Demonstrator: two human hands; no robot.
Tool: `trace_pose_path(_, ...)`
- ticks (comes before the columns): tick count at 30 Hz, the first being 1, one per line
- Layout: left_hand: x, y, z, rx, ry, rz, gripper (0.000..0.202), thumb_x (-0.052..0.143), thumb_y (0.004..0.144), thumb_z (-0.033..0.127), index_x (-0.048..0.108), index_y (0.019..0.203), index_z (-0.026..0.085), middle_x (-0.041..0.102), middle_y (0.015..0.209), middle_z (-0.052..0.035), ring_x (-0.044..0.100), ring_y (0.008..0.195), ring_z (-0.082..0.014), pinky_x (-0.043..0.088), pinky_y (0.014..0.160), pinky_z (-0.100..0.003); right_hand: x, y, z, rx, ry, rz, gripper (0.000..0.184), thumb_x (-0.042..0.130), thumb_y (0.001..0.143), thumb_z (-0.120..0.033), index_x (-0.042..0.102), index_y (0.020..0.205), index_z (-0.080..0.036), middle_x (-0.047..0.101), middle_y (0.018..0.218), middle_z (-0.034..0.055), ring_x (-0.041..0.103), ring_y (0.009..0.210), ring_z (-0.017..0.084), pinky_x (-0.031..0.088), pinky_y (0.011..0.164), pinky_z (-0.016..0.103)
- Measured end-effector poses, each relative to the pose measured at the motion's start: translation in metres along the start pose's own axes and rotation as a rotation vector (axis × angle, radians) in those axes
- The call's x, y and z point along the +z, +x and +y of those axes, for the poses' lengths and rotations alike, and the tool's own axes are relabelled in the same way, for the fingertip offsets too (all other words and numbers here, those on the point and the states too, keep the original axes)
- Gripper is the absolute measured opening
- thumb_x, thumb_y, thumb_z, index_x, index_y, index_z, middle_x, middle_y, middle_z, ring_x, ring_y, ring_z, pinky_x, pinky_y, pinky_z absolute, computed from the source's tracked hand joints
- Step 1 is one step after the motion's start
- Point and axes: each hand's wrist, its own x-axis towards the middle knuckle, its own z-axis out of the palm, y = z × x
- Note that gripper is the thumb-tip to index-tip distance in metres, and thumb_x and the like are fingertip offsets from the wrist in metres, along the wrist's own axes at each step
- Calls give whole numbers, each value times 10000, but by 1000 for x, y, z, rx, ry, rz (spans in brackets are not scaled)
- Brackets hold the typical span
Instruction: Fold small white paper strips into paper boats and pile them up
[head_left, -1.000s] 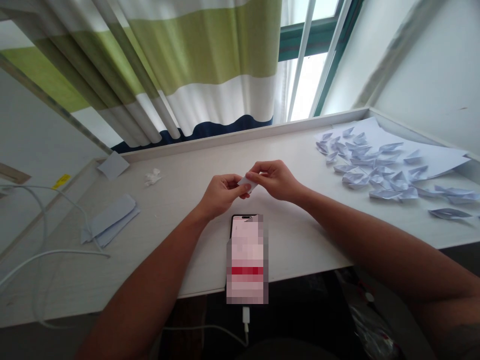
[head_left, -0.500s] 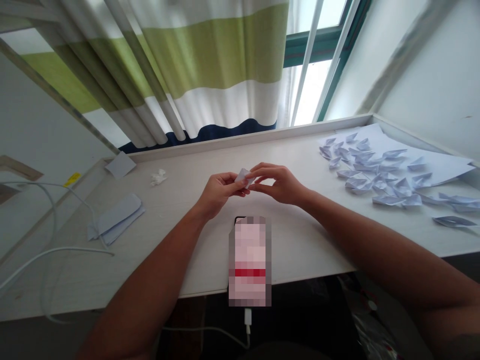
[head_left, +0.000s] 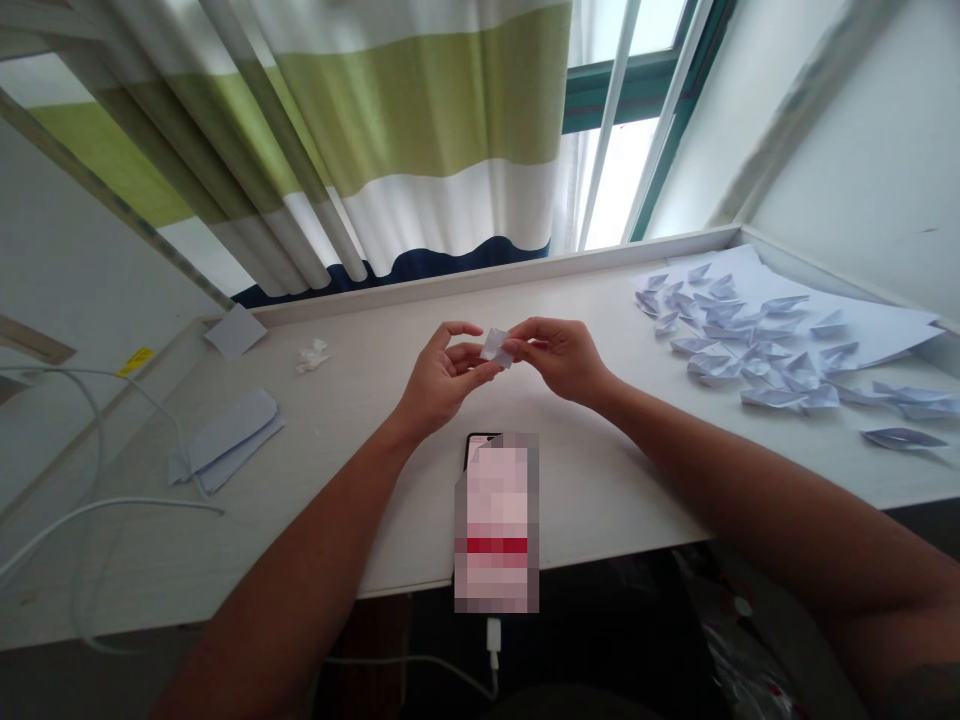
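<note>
Over the middle of the table, my right hand (head_left: 559, 355) pinches a small folded piece of white paper (head_left: 494, 346) between thumb and fingertips. My left hand (head_left: 446, 375) is beside the paper, palm turned toward it. Its index finger is lifted away and its thumb tip comes close under the paper's lower edge; whether it touches I cannot tell. A phone (head_left: 496, 520), its screen blurred out, lies below both hands at the table's front edge.
Many folded paper boats (head_left: 750, 350) lie at the right, partly on white sheets (head_left: 877, 330). At the left are stacked paper pieces (head_left: 229, 435), a square sheet (head_left: 235, 331), a crumpled white scrap (head_left: 312, 355) and white cables (head_left: 112, 500). A cable plug (head_left: 493, 636) hangs below the phone.
My left fingers have loosened from the paper and spread apart, the index finger lifting. My right hand has closed its pinch on the paper, which now shows a flatter, squarer face.
</note>
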Motion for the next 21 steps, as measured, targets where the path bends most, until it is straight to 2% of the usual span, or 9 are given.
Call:
trace_pose_path(3,3,0,-5,109,115,85,349,940,799,413,737,991,204,823,906,-40,785,848,-203,642,798,-351,4,-1,0,25,-7,25,384,826,919,-579,786,872,-200,801,871,59,735,808,208,624,809,422)
trace_pose_path(5,3,0,-8,144,176,129,315,904,838,463,767,914,190,811,877,-50,769,805,-199,646,756,-348,5,-1,0,39,-6,37,427,820,908,-624,778,868,-201,801,866,59,740,809,211,632,807,423)
trace_pose_path(11,1,-2,-8,194,243,201,313,864,891,482,787,932,181,815,869,-60,765,762,-187,645,714,-326,3,-2,-3,2,-46,-32,387,846,888,-602,830,974,-225,838,971,62,772,881,219,651,853,427)
trace_pose_path(15,1,-2,-6,186,246,255,360,872,875,525,777,902,179,812,844,-59,766,744,-193,641,721,-335,7,-2,-2,60,63,3,404,871,848,-614,834,912,-218,832,900,54,779,834,218,666,849,439)
trace_pose_path(19,2,-2,-4,208,280,260,339,879,875,506,782,892,182,819,874,-65,778,804,-202,642,810,-354,10,-1,-3,116,184,18,455,927,771,-629,821,875,-199,832,879,63,789,828,224,682,852,448)
trace_pose_path(21,3,-2,-3,207,266,264,338,880,874,502,773,896,182,816,867,-59,778,797,-200,645,800,-352,12,-1,-5,121,200,34,456,936,766,-620,814,871,-193,830,866,66,791,814,222,687,842,446)
